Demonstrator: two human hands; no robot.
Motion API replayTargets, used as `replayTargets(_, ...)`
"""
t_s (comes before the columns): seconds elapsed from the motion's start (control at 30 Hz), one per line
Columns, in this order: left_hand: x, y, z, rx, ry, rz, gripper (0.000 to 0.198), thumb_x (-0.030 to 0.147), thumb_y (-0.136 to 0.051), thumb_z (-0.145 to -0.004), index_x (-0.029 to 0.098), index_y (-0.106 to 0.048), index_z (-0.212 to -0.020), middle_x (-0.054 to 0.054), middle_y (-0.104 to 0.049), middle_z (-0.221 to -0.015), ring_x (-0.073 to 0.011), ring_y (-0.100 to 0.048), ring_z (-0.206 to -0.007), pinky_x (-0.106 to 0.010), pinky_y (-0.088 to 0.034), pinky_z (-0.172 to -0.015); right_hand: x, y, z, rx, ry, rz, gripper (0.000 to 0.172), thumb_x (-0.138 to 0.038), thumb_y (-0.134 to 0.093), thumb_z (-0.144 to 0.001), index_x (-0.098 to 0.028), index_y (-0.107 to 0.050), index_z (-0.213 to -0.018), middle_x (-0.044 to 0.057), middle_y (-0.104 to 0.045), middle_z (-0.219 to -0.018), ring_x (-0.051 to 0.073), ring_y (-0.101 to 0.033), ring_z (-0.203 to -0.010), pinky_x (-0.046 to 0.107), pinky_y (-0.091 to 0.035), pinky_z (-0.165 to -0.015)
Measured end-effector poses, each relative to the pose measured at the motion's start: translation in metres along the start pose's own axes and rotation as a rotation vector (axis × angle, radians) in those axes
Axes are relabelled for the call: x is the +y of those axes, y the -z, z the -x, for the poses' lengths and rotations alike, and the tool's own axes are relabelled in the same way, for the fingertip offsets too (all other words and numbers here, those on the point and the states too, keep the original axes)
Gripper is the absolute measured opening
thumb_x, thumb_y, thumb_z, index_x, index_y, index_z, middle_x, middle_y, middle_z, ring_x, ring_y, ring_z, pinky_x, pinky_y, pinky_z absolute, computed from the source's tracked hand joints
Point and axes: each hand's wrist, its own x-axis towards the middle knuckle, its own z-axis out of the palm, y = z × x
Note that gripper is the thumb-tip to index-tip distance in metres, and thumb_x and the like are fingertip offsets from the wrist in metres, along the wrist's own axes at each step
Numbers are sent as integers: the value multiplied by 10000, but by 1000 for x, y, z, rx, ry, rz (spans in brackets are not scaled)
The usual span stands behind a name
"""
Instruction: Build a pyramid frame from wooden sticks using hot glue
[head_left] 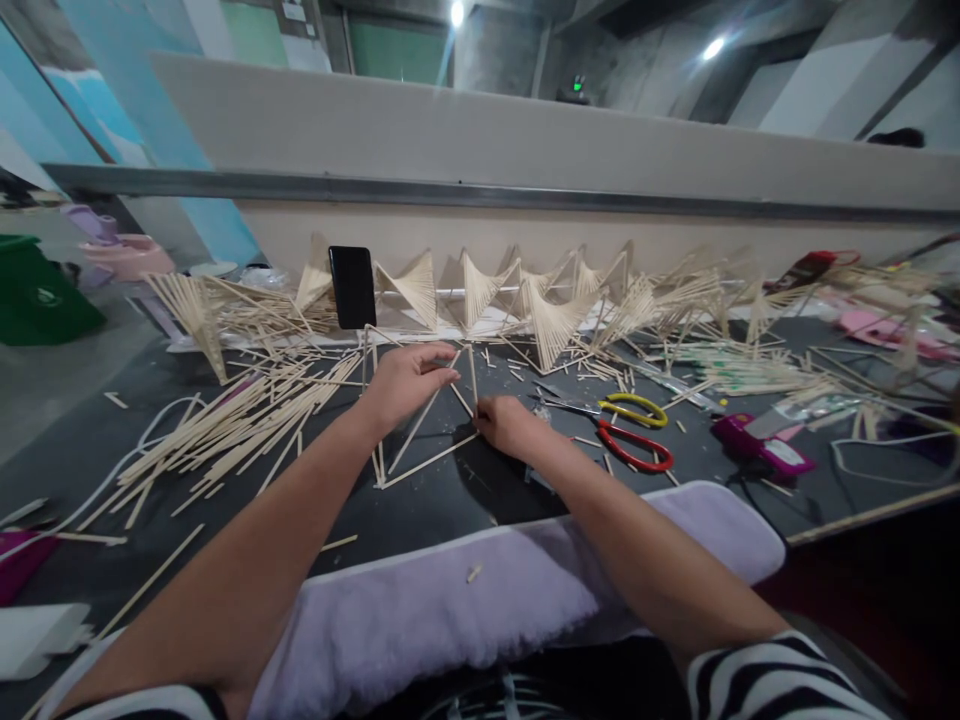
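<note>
With hands apart, my left hand (412, 382) pinches a thin stick (414, 433) and my right hand (506, 425) grips a corner of the stick frame (431, 459) before me on the table (442, 508), probably to steady it. Scissors (592, 407) lie just right; loose sticks (232, 430) crowd the left.

Dim interior; 2 ceiling lamps (457, 13) glare beyond far edge of bench (352, 515). Soft shadow nr right hand (508, 425); near-black below bench's nr R corner. Wide-angle stretch, sl. blur twd L and R edges.
</note>
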Motion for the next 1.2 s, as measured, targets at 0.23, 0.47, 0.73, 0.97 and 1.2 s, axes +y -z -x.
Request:
replayTargets(0.23, 25, 19, -1, -21, 108, 171, 209, 337, -710, -653, 139, -663, -699, -81, -693, -834, -200, -649, -817, -324, -528, -737, 3, -1, 9, -51, -7, -8, 246, -244, -447, -823, -173, -673, -891, 90, -684, -853, 144, -598, -718, 213, -339, -553)
replayTargets(0.47, 44, 39, -2, -78, 93, 60, 201, 373, -618, -747, 174, -647, -737, -52, -691, -752, -142, -610, -631, -252, -505, -568, 11, 6, 14, -94, 37, -143, 154, -213, -518, -770, -187, -654, -838, 40, -666, -808, 130, -571, -706, 202, -352, -575)
replayTargets(0.73, 54, 34, 7, -12, 57, 96, 218, 391, -542, -811, 228, -579, -951, 9, -609, -587, -68, -456, -385, -180, -359, -379, 15, 22, 22, 2, 17, -355, 253, -180, -543, -741, -181, -584, -991, 30, -640, -864, 123, -551, -717, 202, -384, -612)
replayTargets(0.97, 66, 34, 14, -49, 61, 75, 297, 378, -544, -797, 201, -589, -1032, -18, -634, -674, -85, -522, -450, -200, -426, -427, 10, 11, 15, 208, 99, -533, 401, -37, -411, -670, -159, -552, -1025, 29, -616, -883, 107, -535, -682, 206, -408, -628)
replayTargets(1.2, 55, 36, 35, -29, 51, -20, 279, 340, -453, -873, 160, -537, -1069, -14, -606, -716, -59, -502, -481, -168, -414, -451, 9, -5, 16, 408, 249, -695, 516, -56, -409, -665, -188, -449, -1161, 28, -590, -938, 85, -503, -587, 213, -424, -583)
